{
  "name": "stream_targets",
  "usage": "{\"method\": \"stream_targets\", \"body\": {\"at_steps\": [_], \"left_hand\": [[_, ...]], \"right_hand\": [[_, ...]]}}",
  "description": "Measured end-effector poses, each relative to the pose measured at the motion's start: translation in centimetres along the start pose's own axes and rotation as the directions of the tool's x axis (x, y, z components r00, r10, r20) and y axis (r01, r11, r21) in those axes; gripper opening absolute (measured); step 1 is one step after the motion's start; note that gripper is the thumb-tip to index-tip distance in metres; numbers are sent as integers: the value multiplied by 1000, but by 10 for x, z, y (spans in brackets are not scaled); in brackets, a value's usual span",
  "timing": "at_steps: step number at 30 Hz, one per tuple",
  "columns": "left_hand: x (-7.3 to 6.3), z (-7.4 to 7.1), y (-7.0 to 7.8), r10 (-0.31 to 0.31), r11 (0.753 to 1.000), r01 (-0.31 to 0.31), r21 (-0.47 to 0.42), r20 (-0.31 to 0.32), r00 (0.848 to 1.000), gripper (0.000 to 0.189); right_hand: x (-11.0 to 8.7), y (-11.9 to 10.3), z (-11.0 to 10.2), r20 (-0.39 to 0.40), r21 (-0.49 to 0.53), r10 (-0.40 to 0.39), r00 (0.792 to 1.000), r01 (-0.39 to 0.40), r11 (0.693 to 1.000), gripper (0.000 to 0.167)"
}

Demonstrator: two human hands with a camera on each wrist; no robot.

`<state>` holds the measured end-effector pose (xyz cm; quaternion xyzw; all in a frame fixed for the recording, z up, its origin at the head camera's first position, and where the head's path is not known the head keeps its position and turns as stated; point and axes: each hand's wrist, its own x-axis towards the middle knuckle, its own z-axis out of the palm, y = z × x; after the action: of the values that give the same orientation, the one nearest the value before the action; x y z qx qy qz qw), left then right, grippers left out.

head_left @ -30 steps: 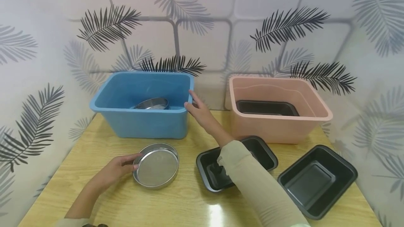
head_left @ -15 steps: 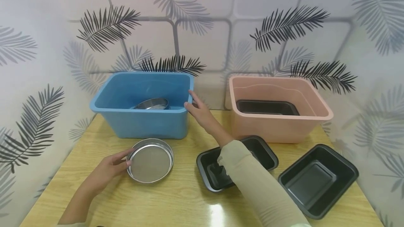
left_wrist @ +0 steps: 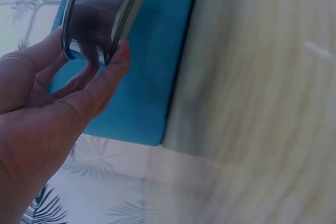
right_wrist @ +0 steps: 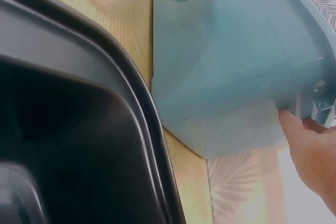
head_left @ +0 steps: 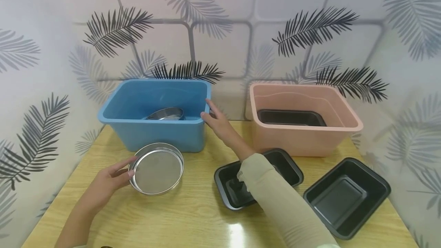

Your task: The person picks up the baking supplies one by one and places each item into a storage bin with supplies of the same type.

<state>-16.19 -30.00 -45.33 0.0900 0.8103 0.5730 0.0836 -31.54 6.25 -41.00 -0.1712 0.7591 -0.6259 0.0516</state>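
Observation:
My left hand (head_left: 105, 185) pinches the left rim of a shallow round metal cake pan (head_left: 158, 171), tilted and lifted off the table in front of the blue plastic bin (head_left: 162, 135). Seen from the left wrist, thumb and fingers (left_wrist: 122, 53) span the pan's side wall (left_wrist: 100, 9). My right hand (head_left: 222, 125) grips the blue bin's right front rim corner; the right wrist view has the thumb (right_wrist: 296, 132) just under that rim. Inside the bin lies another round metal pan (head_left: 167, 113), partly hidden by the front wall.
A pink bin (head_left: 293, 139) at the back right contains a dark rectangular pan (head_left: 291, 118). Below my right forearm lies a black loaf pan (head_left: 282, 163), partly covered by the sleeve. Another black rectangular pan (head_left: 344, 198) rests at the right edge of the wooden table (head_left: 193, 221).
My left hand has raised the round cake pan and brought it left and toward the blue bin, tilting it. The right hand stays on the bin's rim.

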Motion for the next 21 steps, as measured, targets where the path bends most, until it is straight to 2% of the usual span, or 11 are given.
{"method": "stream_targets", "body": {"at_steps": [6,10,17,21], "left_hand": [[-9,-21,23,17,996,-12,94,-45,999,56],[-14,-36,38,30,992,-21,123,-74,997,56],[-11,-52,62,67,998,-66,16,-93,993,56],[-5,-57,74,83,996,-78,47,-99,992,56]], "right_hand": [[-1,-1,0,6,14,14,1000,-14,1000,66],[-1,-3,-1,14,24,35,999,-36,999,66],[-3,-3,-2,12,34,38,999,-38,999,67],[-3,-3,-2,13,23,46,999,-46,999,68]]}}
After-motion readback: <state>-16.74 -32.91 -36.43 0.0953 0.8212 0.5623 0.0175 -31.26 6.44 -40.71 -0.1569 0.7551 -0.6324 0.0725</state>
